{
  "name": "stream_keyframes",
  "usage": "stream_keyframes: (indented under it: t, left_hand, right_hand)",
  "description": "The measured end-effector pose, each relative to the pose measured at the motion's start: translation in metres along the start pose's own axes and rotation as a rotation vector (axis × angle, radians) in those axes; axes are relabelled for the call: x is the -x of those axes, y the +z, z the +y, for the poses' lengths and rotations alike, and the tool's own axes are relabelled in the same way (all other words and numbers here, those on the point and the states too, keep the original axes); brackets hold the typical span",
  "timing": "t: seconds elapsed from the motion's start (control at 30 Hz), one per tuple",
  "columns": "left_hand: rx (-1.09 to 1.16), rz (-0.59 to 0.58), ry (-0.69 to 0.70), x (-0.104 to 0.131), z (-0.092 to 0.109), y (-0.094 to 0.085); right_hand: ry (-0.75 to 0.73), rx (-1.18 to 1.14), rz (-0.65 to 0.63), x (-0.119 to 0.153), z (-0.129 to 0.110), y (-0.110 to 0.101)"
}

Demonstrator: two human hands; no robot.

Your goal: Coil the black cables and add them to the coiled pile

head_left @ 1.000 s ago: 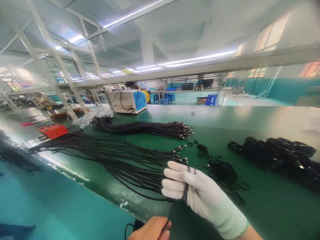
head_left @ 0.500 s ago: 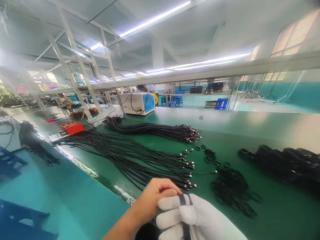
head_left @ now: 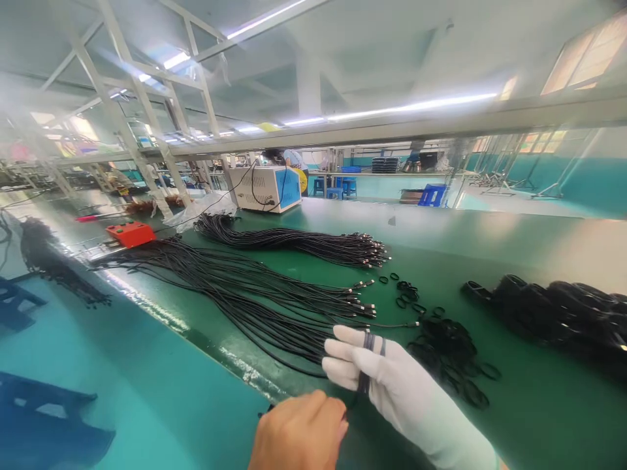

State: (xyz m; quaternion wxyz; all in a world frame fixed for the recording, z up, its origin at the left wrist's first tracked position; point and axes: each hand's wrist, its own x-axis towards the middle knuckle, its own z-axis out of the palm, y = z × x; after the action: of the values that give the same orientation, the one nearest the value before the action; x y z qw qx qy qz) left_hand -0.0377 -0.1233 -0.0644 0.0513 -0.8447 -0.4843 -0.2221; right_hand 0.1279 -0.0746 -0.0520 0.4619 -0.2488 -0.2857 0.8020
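My right hand (head_left: 375, 369), in a white glove, is closed on a black cable (head_left: 368, 341) whose turns lie across its fingers, with the thumb pressed over them. Just below and to its left, my bare left hand (head_left: 300, 431) is curled into a fist, back toward me. A short black piece pokes out beside that fist; the rest of what it grips is mostly hidden. Behind both hands, loose black cables (head_left: 255, 294) with metal plugs fan across the green table (head_left: 431, 261). Black bands (head_left: 445, 343) lie in a pile right of the glove.
Another cable bundle (head_left: 294, 241) lies farther back. Coiled black cables (head_left: 553, 307) are heaped at the right. An orange control box (head_left: 130, 233) and a white-and-blue machine (head_left: 267, 188) stand at the left and back. Blue stools (head_left: 44, 418) are below the table edge.
My left hand has moved down, away from the fingers of the glove. The gloved hand has risen slightly and shows more of its wrist, the cable still across its fingers.
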Motion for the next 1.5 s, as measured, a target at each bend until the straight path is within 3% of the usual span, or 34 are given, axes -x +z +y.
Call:
stream_keyframes:
  t: [0.1, 0.23, 0.4, 0.5, 0.6, 0.7, 0.83, 0.93, 1.13, 1.27, 1.37, 1.5]
  left_hand:
    - [0.109, 0.028, 0.079, -0.026, -0.006, -0.029]
    - [0.519, -0.196, -0.031, -0.052, -0.025, -0.048]
    - [1.007, -0.363, -0.316, -0.056, -0.033, -0.025]
    - [1.206, -0.388, -0.539, -0.042, -0.026, -0.002]
    - [1.12, -0.448, -0.617, -0.02, -0.021, 0.017]
    - [0.72, -0.457, -0.447, 0.001, -0.017, 0.027]
    - [0.094, -0.277, -0.269, 0.013, -0.005, 0.026]
    - [-0.104, -0.183, -0.153, 0.013, 0.007, 0.02]
    - [-0.155, -0.042, 0.044, 0.005, 0.016, 0.013]
    - [-0.146, 0.04, 0.271, -0.014, 0.004, -0.008]
    - [-0.086, -0.006, 0.427, -0.039, -0.01, -0.035]
    - [0.089, -0.137, 0.465, -0.066, -0.028, -0.052]
  right_hand:
    - [0.14, 0.066, -0.173, 0.01, 0.007, 0.005]
    - [0.322, -0.092, -0.447, 0.014, 0.015, 0.006]
    - [0.4, -0.281, -0.529, 0.01, 0.026, 0.004]
    - [0.288, -0.314, -0.4, 0.01, 0.029, 0.004]
    - [0.144, -0.284, -0.225, 0.007, 0.026, 0.002]
    - [0.048, -0.248, -0.149, 0.003, 0.019, -0.004]
    - [-0.033, -0.21, -0.124, -0.003, 0.01, -0.011]
    - [-0.056, -0.186, -0.132, -0.004, 0.006, -0.011]
    - [-0.069, -0.154, -0.118, 0.002, 0.006, -0.01]
    - [-0.003, -0.032, -0.004, 0.008, 0.011, -0.009]
    - [0.052, 0.019, -0.062, 0.012, 0.013, -0.005]
    - [0.116, -0.01, -0.239, 0.016, 0.015, 0.003]
